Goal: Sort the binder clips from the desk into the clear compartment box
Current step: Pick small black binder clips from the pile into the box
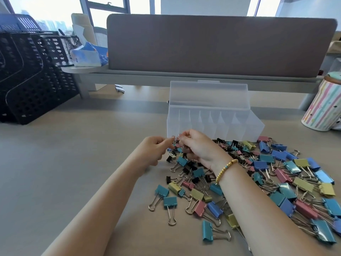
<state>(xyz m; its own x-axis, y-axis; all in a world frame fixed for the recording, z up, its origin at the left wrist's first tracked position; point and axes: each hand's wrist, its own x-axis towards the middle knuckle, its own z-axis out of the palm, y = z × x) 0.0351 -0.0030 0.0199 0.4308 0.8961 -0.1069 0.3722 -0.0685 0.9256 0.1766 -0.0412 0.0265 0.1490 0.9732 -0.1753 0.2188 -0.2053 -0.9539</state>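
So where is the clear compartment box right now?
In the head view the clear compartment box sits centre-right on the desk, lid open, just behind the binder clips and both hands.

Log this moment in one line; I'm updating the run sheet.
stage: picking | left hand, right hand: pinching small clip together, uncertain | compartment box: open, looks empty | binder clips: piled on desk

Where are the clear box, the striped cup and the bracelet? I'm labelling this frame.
clear box (214,126): head view, on its front wall.
striped cup (322,108): head view, on its side.
bracelet (225,169): head view, on the beads at the right wrist.
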